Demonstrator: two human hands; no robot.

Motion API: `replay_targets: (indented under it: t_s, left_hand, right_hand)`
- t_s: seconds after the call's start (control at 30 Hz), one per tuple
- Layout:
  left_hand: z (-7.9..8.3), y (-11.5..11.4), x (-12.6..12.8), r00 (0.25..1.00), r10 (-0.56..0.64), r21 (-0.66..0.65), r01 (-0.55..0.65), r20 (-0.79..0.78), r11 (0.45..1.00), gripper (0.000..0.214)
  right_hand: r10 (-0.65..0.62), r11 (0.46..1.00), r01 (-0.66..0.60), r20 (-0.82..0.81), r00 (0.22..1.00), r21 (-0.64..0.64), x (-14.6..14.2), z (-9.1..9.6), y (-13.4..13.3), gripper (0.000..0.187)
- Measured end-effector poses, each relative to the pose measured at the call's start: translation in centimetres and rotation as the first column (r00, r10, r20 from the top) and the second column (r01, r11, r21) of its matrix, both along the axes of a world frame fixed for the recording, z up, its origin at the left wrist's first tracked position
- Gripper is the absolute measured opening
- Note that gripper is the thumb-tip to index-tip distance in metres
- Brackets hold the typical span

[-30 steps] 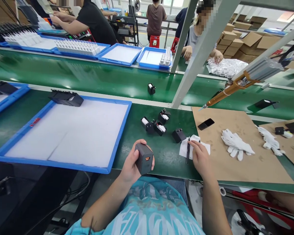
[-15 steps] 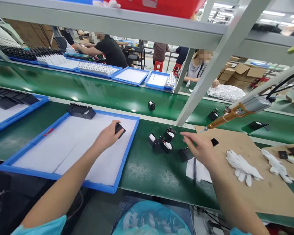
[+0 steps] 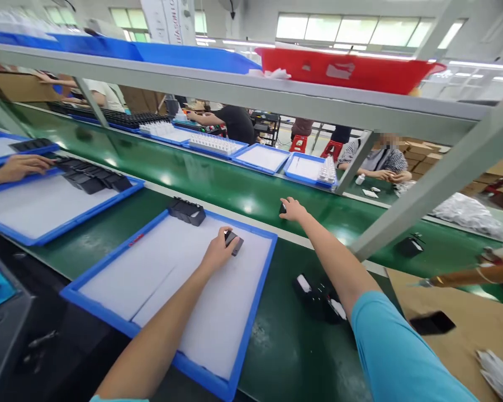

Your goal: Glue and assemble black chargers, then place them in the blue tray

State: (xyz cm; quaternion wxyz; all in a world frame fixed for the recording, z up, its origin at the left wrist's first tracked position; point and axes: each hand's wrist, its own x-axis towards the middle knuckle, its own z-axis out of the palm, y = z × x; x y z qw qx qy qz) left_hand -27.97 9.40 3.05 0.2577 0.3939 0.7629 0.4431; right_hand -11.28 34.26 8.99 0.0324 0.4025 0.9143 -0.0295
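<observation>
My left hand (image 3: 221, 251) is closed round a small black box-shaped housing (image 3: 235, 244), held over the white-lined blue tray (image 3: 251, 312). My right arm stretches across to the green conveyor belt (image 3: 218, 192). There my right hand (image 3: 294, 210) has its fingers round another black housing (image 3: 282, 209), mostly hidden by the hand. A row of black housings (image 3: 186, 211) stands in the tray's far left corner. Several black housings with white parts inside (image 3: 304, 283) sit on the green bench beneath my right forearm, which partly covers them.
A co-worker's hand (image 3: 27, 164) is over the neighbouring tray of black housings (image 3: 90, 176). A slanted metal post (image 3: 419, 195) stands right of my arm. An orange-brown pen-like tool (image 3: 465, 276) hangs above brown cardboard (image 3: 490, 335). One more housing (image 3: 411, 245) lies on the belt.
My right hand has moved from above the bench out to the belt and closed on a housing there. My left hand still holds its housing over the tray. The view has swung.
</observation>
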Motion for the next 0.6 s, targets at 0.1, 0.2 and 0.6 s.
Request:
replay_targets:
  t_s: [0.1, 0.2, 0.6]
  left_hand:
    - [0.0, 0.5, -0.7, 0.965, 0.046, 0.067, -0.065, 0.257, 0.996, 0.039]
    - [0.0, 0.7, -0.9, 0.915, 0.034, 0.096, -0.079, 0.402, 0.992, 0.034]
    - [0.5, -0.6, -2.4, 0.926, 0.15, -0.075, -0.187, -0.347, 0.98, 0.048]
  right_hand:
    - [0.016, 1.0, -0.015, 0.038, 0.999, -0.025, -1.8, -0.8, 0.8, 0.036]
    - [0.047, 0.998, -0.043, 0.062, 0.997, -0.052, -2.1, -0.6, 0.9, 0.036]
    - [0.489, 0.858, -0.499, -0.106, 0.866, -0.124, 7.5, 6.0, -15.1, 0.061]
